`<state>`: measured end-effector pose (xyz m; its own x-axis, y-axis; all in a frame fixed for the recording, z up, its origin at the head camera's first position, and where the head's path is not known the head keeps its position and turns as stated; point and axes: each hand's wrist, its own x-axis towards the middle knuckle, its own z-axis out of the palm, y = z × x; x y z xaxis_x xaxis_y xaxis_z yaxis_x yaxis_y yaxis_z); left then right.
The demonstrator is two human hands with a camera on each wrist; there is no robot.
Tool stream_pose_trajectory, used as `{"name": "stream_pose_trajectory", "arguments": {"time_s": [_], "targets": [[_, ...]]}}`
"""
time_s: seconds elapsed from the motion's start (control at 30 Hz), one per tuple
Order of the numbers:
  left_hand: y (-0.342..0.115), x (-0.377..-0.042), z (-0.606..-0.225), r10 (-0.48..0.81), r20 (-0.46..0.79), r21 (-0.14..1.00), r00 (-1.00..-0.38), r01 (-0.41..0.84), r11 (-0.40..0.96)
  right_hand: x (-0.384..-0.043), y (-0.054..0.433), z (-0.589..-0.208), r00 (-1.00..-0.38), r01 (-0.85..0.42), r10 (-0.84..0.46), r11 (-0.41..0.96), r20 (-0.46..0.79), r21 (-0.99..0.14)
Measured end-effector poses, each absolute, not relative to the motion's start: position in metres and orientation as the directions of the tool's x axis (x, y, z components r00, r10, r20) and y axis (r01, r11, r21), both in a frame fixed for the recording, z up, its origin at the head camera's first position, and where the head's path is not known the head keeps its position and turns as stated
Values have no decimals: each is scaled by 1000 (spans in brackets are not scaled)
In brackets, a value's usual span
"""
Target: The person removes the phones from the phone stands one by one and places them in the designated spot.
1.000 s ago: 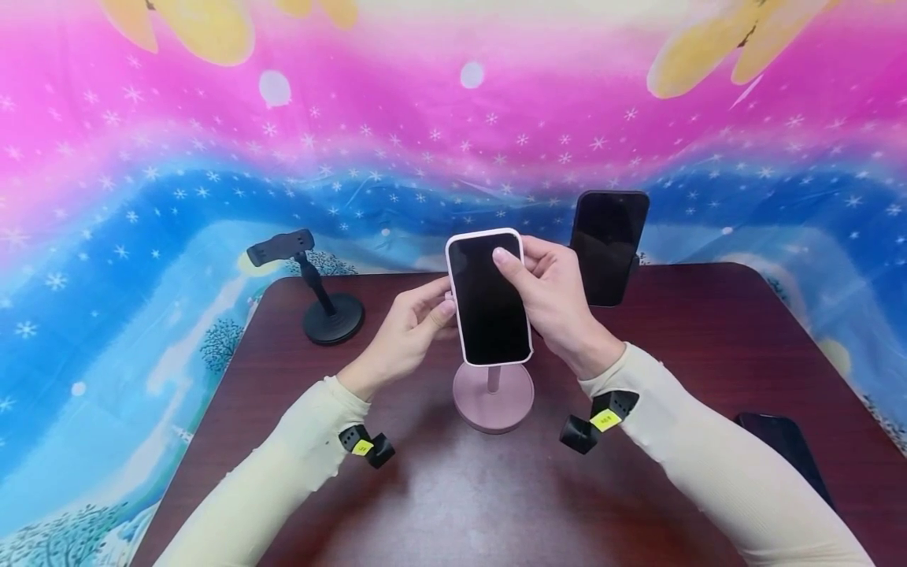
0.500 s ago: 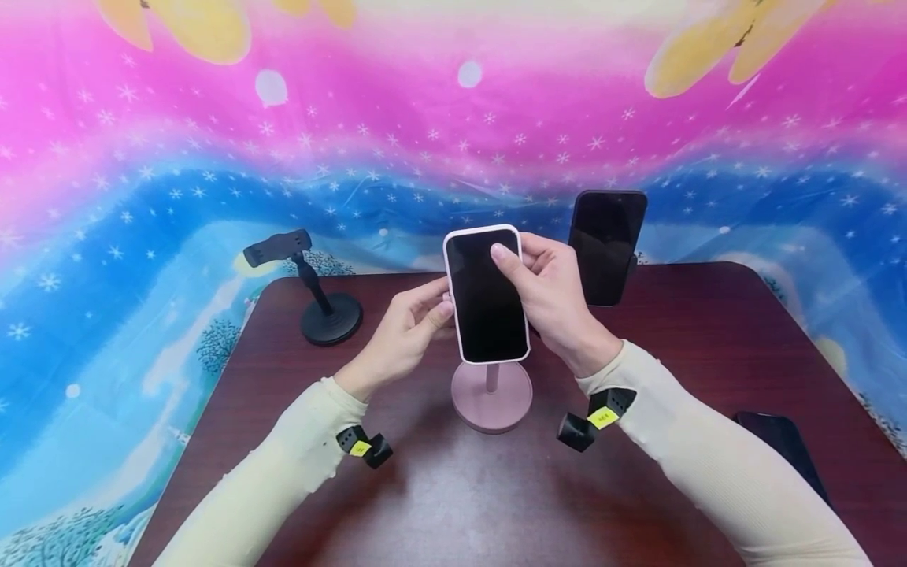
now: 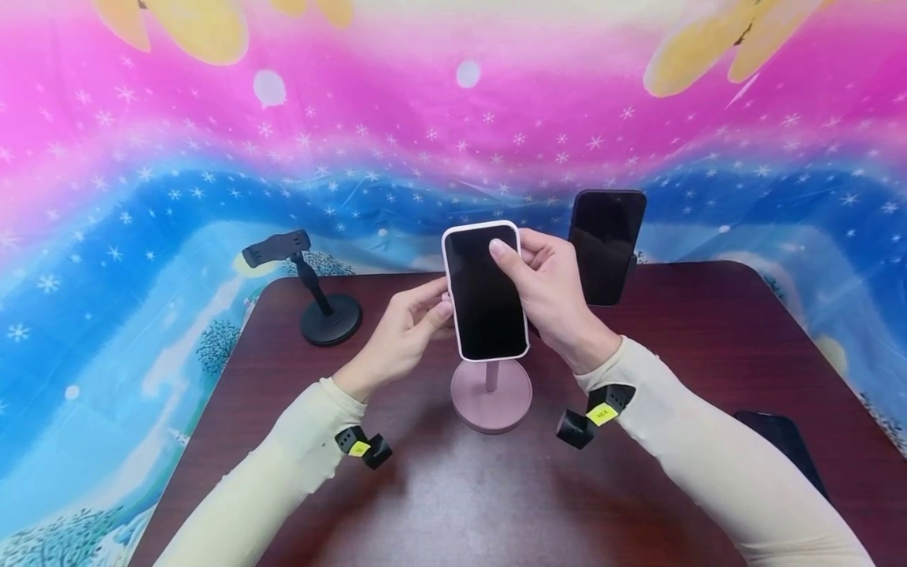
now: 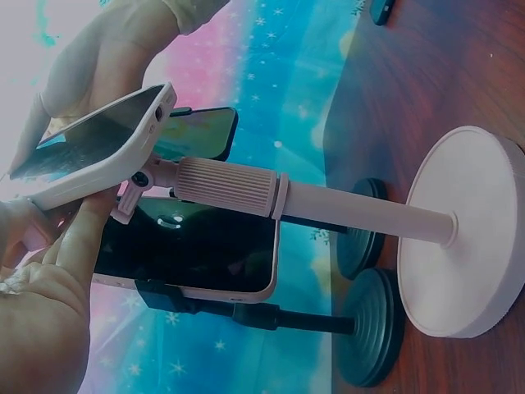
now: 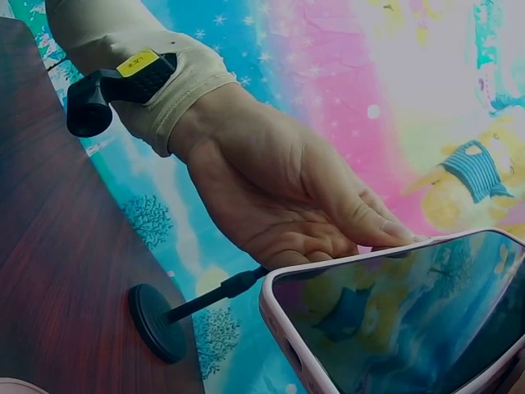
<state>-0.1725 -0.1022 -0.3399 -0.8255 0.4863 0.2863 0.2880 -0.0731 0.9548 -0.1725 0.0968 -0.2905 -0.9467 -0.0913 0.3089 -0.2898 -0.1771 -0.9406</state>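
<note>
A smartphone (image 3: pixel 486 291) in a white-looking case, screen dark, sits at the head of a pink phone stand (image 3: pixel 492 398). My right hand (image 3: pixel 553 287) grips its right side, thumb on the screen and fingers behind. My left hand (image 3: pixel 404 335) is at the left edge, thumb and fingers pinching the stand's pink clamp (image 4: pixel 37 234), partly hidden behind the phone. The left wrist view shows the stand's ribbed collar (image 4: pixel 225 185) and hinge just under the tilted phone. In the right wrist view, the phone (image 5: pixel 402 320) reflects the backdrop.
A bare black phone stand (image 3: pixel 329 315) stands at the back left. Another dark phone (image 3: pixel 608 248) is propped up at the back right. One more phone (image 3: pixel 782 449) lies near the table's right edge. A patterned cloth (image 3: pixel 397 142) hangs behind the table.
The phone and my right hand have moved up slightly. My left hand has stayed nearly in place at the clamp, and the stand's base has not visibly moved on the table.
</note>
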Motion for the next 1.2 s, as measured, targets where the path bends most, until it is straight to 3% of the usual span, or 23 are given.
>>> {"name": "stream_pose_trajectory", "arguments": {"time_s": [1.2], "targets": [[-103,-171,-340,478,303,950,-824,303,-79,-184,97,-274,-935,-321,-86,-204,344,-925]]}}
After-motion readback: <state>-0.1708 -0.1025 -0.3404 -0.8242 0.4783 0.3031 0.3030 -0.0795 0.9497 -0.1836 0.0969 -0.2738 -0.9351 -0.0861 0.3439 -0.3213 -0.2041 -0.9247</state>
